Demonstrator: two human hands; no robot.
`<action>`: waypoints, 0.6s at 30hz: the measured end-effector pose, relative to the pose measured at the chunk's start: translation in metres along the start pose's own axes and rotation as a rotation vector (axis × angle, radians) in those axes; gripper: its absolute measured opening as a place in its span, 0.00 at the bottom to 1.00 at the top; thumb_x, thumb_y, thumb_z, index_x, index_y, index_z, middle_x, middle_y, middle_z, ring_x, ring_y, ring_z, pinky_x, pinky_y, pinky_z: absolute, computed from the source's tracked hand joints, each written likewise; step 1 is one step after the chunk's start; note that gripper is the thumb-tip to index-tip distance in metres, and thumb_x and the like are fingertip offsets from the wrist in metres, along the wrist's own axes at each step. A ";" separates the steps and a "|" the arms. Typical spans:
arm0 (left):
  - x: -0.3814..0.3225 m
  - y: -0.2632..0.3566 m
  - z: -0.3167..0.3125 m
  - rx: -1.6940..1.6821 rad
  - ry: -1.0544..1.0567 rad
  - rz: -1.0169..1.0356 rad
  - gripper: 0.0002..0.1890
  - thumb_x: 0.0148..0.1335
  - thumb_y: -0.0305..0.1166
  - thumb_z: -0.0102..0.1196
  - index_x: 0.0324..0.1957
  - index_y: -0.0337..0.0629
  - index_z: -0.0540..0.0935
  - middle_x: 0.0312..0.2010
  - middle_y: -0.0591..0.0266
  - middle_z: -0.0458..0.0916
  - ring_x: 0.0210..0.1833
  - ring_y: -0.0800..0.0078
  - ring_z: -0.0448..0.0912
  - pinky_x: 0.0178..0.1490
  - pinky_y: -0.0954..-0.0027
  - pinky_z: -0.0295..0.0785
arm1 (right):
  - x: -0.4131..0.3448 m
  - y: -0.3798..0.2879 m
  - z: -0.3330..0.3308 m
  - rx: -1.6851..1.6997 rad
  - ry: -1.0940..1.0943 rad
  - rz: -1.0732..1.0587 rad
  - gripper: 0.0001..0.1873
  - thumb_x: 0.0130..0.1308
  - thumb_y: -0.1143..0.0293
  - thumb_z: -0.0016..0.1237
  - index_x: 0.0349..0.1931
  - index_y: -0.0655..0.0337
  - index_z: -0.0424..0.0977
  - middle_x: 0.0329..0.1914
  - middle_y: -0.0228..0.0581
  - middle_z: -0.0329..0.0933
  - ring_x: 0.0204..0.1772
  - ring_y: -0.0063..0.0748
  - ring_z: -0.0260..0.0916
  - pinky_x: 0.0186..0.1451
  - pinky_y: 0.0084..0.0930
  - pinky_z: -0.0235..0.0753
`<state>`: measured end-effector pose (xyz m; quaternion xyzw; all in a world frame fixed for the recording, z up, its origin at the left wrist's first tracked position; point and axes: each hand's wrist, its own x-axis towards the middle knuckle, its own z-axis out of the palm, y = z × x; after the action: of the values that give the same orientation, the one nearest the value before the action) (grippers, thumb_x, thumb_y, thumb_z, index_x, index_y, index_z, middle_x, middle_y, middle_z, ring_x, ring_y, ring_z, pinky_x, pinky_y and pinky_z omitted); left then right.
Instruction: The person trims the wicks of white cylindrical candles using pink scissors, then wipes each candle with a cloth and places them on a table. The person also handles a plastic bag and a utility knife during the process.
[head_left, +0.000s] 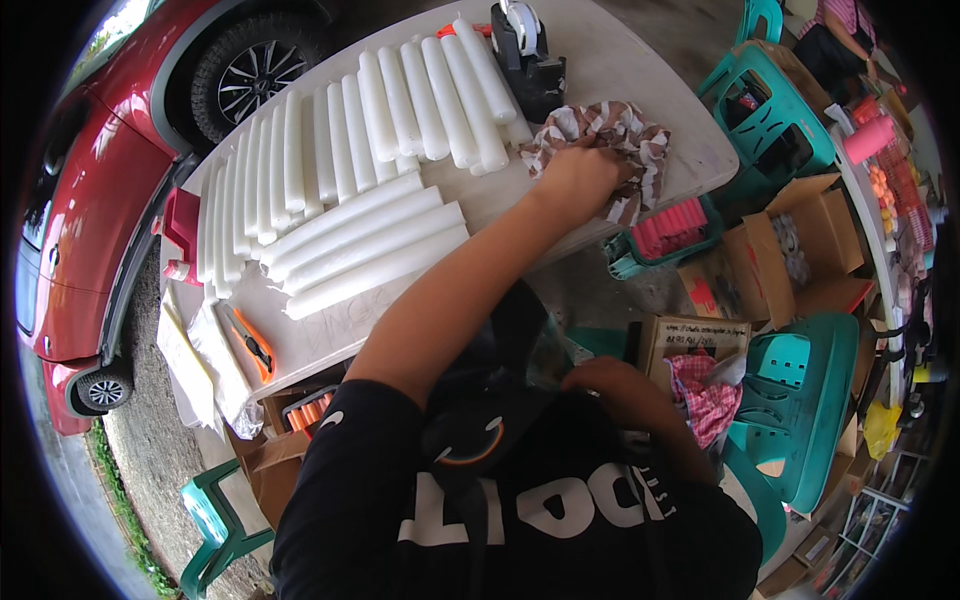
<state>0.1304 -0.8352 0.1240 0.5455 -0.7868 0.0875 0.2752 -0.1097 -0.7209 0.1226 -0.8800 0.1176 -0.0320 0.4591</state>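
Note:
My left hand (581, 184) presses into a crumpled brown-and-white patterned cloth (645, 142) at the table's right side, fingers closed in its folds. Down by my body, my right hand (596, 375) is partly hidden; a clear plastic sheet or bag (551, 352) shows beside it, and I cannot tell whether it is held. Across the table lie several white pillar-like candles (390, 105) side by side in a long row. In front of that row, several more white candles (367, 255) lie at another angle. A black tape dispenser (529, 64) stands just beyond the cloth.
An orange utility knife (253, 345) and plastic sleeves (217, 367) lie on the white table (337, 330). Below its right edge are a basket of pink candles (667, 229) and an open carton (795, 240). Green plastic chairs (802, 412) stand right; a red vehicle (112, 202) is left. Another person (840, 45) is far right.

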 end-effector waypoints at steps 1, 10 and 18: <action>-0.001 -0.002 0.000 -0.016 0.021 0.004 0.10 0.52 0.28 0.54 0.37 0.47 0.83 0.32 0.58 0.83 0.39 0.61 0.84 0.55 0.64 0.75 | 0.001 -0.001 0.001 -0.001 0.004 0.001 0.05 0.61 0.70 0.51 0.37 0.55 0.75 0.30 0.43 0.76 0.38 0.49 0.75 0.44 0.41 0.73; -0.004 -0.005 0.003 -0.053 0.054 -0.192 0.03 0.52 0.29 0.53 0.30 0.42 0.77 0.31 0.57 0.83 0.33 0.59 0.84 0.40 0.60 0.80 | 0.006 -0.001 0.007 0.007 0.030 -0.023 0.05 0.60 0.73 0.51 0.38 0.57 0.75 0.30 0.46 0.76 0.37 0.50 0.75 0.41 0.41 0.73; -0.004 0.001 -0.003 -0.099 -0.013 -0.042 0.09 0.50 0.25 0.55 0.36 0.41 0.80 0.32 0.55 0.82 0.40 0.57 0.82 0.60 0.59 0.73 | 0.007 0.004 0.010 0.018 0.021 -0.022 0.06 0.60 0.73 0.52 0.38 0.57 0.75 0.30 0.46 0.76 0.38 0.51 0.75 0.42 0.41 0.73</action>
<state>0.1314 -0.8302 0.1243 0.5483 -0.7802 0.0393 0.2985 -0.1021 -0.7165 0.1135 -0.8766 0.1124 -0.0476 0.4655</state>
